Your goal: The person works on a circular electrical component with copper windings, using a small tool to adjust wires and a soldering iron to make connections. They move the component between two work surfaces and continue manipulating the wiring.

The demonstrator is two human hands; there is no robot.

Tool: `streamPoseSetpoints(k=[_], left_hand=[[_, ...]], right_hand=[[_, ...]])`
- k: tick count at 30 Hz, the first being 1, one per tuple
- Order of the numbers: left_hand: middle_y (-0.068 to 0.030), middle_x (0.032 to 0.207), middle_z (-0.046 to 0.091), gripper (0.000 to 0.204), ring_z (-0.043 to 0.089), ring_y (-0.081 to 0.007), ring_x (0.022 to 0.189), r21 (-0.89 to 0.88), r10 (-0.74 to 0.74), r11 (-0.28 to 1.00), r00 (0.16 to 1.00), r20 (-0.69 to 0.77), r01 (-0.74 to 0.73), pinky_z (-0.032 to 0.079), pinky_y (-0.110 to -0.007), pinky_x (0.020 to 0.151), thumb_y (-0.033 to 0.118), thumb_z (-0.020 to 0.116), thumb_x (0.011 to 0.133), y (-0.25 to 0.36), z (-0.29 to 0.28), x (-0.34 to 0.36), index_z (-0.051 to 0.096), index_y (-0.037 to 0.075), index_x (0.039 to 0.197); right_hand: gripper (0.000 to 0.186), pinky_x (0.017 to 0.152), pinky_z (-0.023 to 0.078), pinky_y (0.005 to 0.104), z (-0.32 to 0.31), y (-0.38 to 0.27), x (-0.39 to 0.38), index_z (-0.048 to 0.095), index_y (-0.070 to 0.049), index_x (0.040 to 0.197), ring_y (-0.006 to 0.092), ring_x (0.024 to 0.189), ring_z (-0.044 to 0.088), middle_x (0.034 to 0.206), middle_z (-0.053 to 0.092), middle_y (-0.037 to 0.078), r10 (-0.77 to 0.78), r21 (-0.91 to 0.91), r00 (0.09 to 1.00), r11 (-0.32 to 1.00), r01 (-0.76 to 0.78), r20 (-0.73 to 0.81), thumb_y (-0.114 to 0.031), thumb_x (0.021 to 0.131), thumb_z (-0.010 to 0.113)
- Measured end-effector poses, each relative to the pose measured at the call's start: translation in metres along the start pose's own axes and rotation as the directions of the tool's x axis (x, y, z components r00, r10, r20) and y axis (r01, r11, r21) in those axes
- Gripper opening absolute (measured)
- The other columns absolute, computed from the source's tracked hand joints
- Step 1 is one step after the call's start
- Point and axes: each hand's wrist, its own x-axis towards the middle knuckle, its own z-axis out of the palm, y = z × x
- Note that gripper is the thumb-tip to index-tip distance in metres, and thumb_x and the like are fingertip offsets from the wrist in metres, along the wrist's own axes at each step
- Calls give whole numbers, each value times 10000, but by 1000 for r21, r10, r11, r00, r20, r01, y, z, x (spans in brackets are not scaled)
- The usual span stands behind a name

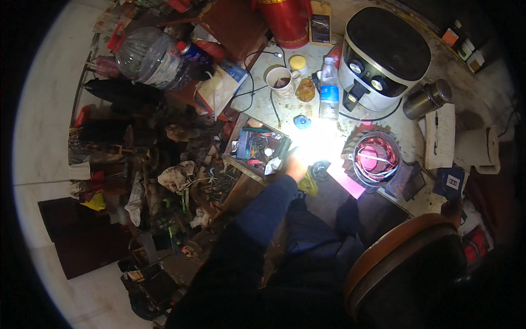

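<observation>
My left hand (296,165) reaches over the near edge of the worktable (255,104), beside an open drawer of tools (257,147). Strong glare washes out its fingers, so whether it holds anything is hidden. Close by on its right are a dark round object (320,170) and a yellow-green piece of plastic or cloth (308,185). Farther right stands a finned motor stator (377,158) with red windings, white leads and pink material inside. A pink sheet (346,181) lies against its left side. My right hand cannot be made out.
At the back stand an air fryer (383,55), a water bottle (329,90), a mug (280,82) and a metal flask (427,100). A blue-capped item (302,122) lies by the glare. Cluttered tools (197,181) fill the left. A round orange-rimmed object (405,263) is near right.
</observation>
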Motion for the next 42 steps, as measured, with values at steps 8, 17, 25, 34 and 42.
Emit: streamPoseSetpoints(k=[8,17,25,34,42], left_hand=[[-156,1033,793,543,809,-217,965,-130,-73,989,997,-4,72,642,-360,920,-13,576,1131,93,-26,-123,404,-40,1645],[-156,1337,781,364,770,-205,1225,-319,256,937,898,359,-139,592,-364,1100,12,511,1173,219,-75,-147,612,-41,1519],[-155,1053,825,198,814,-338,950,301,631,681,743,221,-668,639,-409,784,9,807,978,279,-83,-139,817,29,1175],[-142,1110,777,255,788,-316,989,217,703,668,699,132,-712,647,-389,864,-41,869,901,317,-86,-155,817,12,1145],[-137,1109,821,246,803,-315,995,201,773,598,625,112,-776,660,-398,857,-32,868,896,324,-85,-163,815,8,1133]], right_hand=[[447,966,578,365,-32,-99,-84,667,-25,1504,202,1086,676,1254,715,109,8,155,938,987,49,-345,-342,1192,630],[439,905,567,330,-9,-207,-159,687,-56,1443,178,1029,698,1257,763,115,63,576,989,817,24,-130,-409,1188,628],[374,711,525,319,129,-273,-233,702,-79,1251,133,821,646,1029,749,51,88,676,953,686,-268,289,-440,1156,681],[393,716,534,327,176,-306,-244,683,-44,1222,135,816,642,920,688,29,115,647,945,703,-294,305,-433,1186,641],[332,712,517,296,175,-321,-240,717,-109,1238,113,814,643,992,716,-20,121,630,934,708,-318,335,-432,1170,677]])
